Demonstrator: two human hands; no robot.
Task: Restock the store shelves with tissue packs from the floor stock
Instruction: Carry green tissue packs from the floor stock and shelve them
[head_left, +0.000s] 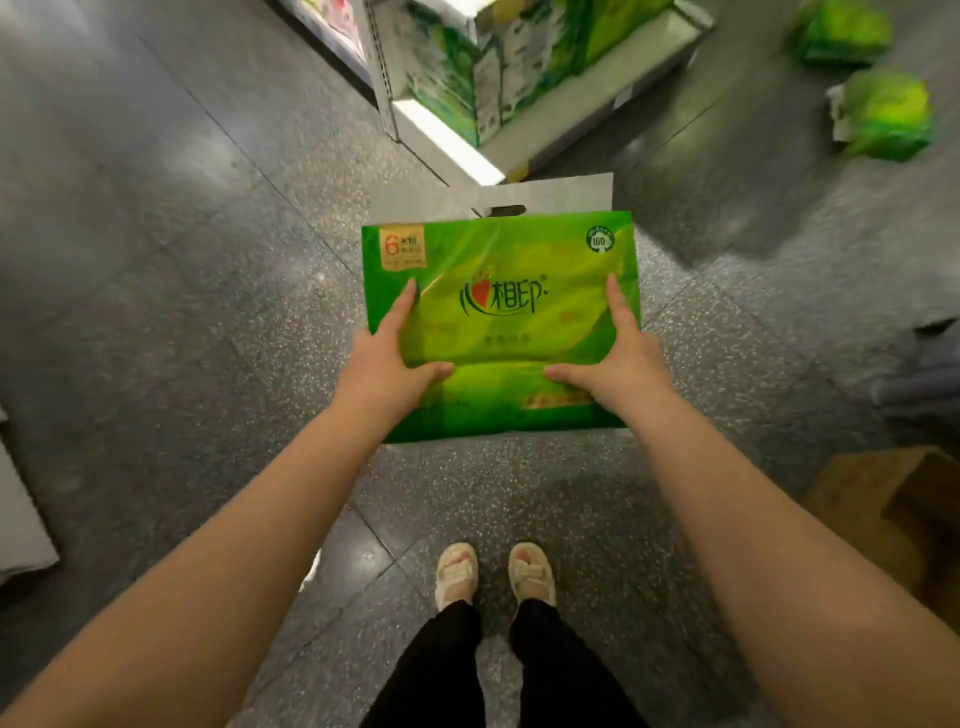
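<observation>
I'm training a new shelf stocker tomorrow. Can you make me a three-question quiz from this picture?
1. True or false: only one hand holds the green tissue pack.
2. Where do the other loose green packs lie?
A. on the floor at upper right
B. in the cardboard box
C. beside the person's feet
3. Fill in: the shelf ahead already holds ____ packs.

Key:
1. False: the left hand and right hand grip its two sides.
2. A
3. green and white

Green tissue pack (501, 312), clear handle flap on far edge, held face-up above floor. Two more green packs (883, 111) on floor, far right. Similar packs on low shelf (566, 111).
</observation>
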